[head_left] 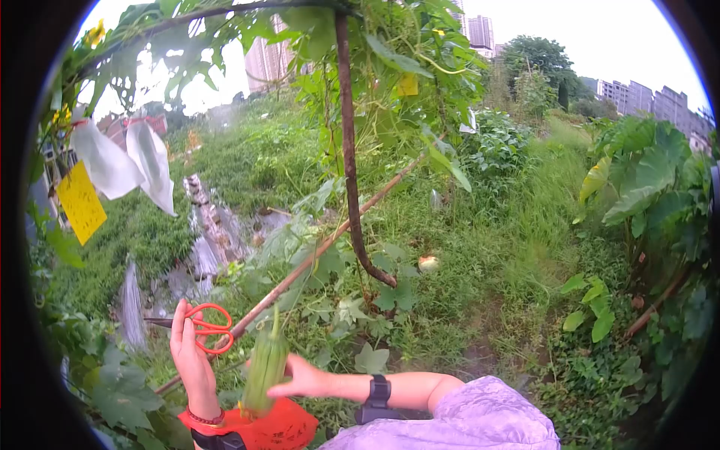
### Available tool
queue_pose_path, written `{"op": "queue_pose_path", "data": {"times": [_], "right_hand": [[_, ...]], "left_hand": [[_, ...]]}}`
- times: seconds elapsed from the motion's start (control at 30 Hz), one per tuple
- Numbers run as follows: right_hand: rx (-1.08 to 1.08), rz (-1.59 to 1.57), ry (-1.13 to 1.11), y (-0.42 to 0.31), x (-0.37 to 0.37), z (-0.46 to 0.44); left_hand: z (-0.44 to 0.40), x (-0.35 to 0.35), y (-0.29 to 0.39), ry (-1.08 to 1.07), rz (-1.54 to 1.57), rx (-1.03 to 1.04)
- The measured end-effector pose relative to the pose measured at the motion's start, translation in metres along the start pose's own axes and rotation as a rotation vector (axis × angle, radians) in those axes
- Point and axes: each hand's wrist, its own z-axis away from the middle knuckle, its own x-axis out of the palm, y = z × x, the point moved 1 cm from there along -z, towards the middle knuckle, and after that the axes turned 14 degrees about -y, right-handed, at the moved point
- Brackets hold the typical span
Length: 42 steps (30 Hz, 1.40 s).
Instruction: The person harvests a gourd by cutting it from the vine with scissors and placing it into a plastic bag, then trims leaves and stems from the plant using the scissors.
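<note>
My left hand (193, 375) is raised at the lower left, its fingers closed on a pair of scissors (217, 328) with red-orange loop handles. Their dark blades point left, behind the fingers. A red plastic bag (289, 429) hangs around my left wrist. In my right hand (302, 377) is a green, ridged luffa gourd (265, 367), gripped from its right side. The gourd is nearly upright, stem end up, with its lower end in front of the bag's opening. Whatever the bag contains is hidden.
A slanting wooden pole (307, 259) runs behind my hands. One dark curved stick (349, 150) hangs from the vine trellis. White bags (105, 161) and a yellow card (81, 202) hang at left. Large-leaved plants (645, 187) grow at right; a pale round object (428, 263) lies in the grass.
</note>
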Motion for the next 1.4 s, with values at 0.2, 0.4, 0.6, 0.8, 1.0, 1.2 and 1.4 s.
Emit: {"op": "queue_pose_path", "data": {"times": [0.2, 0.4, 0.6, 0.8, 1.0, 1.2, 1.4], "right_hand": [[0.126, 0.508, -0.295, 0.062, 0.03, 0.03], [0.459, 0.424, -0.555, 0.097, 0.004, 0.055], [0.486, 0.427, -0.632, 0.098, -0.008, 0.055], [0.555, 0.457, -0.69, 0.091, -0.017, 0.053], [0.637, 0.447, -0.783, 0.095, -0.009, 0.053], [0.572, 0.531, -0.87, 0.069, -0.012, 0.034], [-0.141, 1.025, -0.102, -0.029, -0.014, -0.018]], "left_hand": [[-0.024, 0.049, 0.034, -0.097, 0.047, 0.127], [-0.025, 0.077, 0.028, -0.199, -0.024, 0.114], [-0.023, 0.092, 0.004, -0.264, 0.113, -0.071], [-0.032, 0.058, 0.003, -0.143, 0.009, -0.042], [-0.008, 0.069, -0.013, -0.23, 0.142, -0.068], [0.025, 0.036, -0.014, -0.196, 0.029, -0.146], [0.044, 0.021, -0.007, -0.103, -0.033, -0.126]]}}
